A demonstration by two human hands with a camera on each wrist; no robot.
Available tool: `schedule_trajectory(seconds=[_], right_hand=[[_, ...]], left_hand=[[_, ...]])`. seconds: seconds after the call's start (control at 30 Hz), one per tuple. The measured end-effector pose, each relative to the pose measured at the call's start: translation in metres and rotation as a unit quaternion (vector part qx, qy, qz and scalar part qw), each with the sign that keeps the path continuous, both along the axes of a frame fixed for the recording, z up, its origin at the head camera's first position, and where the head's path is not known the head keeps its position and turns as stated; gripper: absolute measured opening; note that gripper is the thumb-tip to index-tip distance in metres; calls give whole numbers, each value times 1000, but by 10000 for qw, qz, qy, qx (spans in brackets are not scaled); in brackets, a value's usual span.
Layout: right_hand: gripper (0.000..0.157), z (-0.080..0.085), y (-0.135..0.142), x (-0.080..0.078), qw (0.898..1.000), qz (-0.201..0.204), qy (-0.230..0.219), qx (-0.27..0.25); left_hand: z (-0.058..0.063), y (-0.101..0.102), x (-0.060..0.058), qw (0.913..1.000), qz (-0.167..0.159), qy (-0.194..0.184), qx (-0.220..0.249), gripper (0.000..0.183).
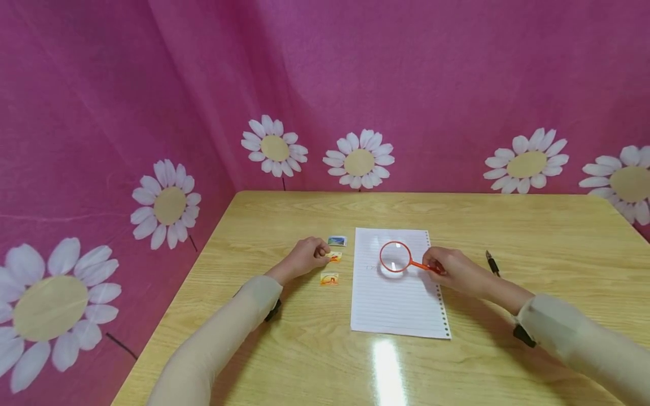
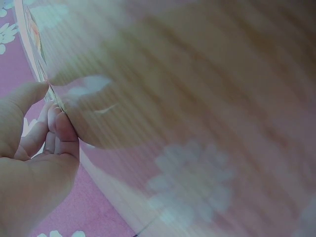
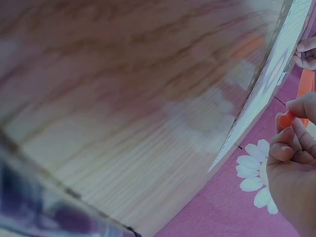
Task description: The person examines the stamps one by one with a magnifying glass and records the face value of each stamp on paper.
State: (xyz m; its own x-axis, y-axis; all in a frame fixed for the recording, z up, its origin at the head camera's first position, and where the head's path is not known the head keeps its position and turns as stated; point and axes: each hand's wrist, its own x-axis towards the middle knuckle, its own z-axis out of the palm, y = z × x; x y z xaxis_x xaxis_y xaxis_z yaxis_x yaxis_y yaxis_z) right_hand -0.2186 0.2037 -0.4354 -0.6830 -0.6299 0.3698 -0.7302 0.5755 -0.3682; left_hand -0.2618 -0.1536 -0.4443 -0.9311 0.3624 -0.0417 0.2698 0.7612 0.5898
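My right hand (image 1: 459, 270) grips the handle of an orange-rimmed magnifying glass (image 1: 410, 261), its lens held over a lined paper sheet (image 1: 388, 310). In the right wrist view, the thumb and fingers pinch the orange handle (image 3: 285, 120). Faint handwriting shows on the sheet beside the lens. My left hand (image 1: 304, 258) has its thumb and fingertips at the edge of a small yellow-and-red stamp (image 1: 335, 257), partly covering it. Above that stamp lies a blue-green one (image 1: 337, 241); below lies another yellow-orange stamp (image 1: 329, 279). The left wrist view shows the fingertips down at the tabletop.
A black pen (image 1: 491, 263) lies right of the sheet, partly behind the right forearm. The glossy wooden table (image 1: 284, 361) reflects light near the front. A pink curtain (image 1: 406, 67) with white daisies hangs along the back and left edges.
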Motion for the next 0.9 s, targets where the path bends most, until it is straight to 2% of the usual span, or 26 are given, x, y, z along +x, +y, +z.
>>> schedule_trajectory(seconds=[0.3, 0.5, 0.9], right_hand=[[22, -2, 9, 2, 9999, -23, 102, -76], [23, -3, 15, 3, 9996, -56, 263, -107], [20, -1, 22, 6, 9996, -198, 183, -83]], left_hand=[[1, 0, 1, 9999, 23, -87, 140, 14], [1, 0, 1, 10000, 5, -74, 65, 14], [0, 0, 0, 10000, -10, 29, 1, 15]])
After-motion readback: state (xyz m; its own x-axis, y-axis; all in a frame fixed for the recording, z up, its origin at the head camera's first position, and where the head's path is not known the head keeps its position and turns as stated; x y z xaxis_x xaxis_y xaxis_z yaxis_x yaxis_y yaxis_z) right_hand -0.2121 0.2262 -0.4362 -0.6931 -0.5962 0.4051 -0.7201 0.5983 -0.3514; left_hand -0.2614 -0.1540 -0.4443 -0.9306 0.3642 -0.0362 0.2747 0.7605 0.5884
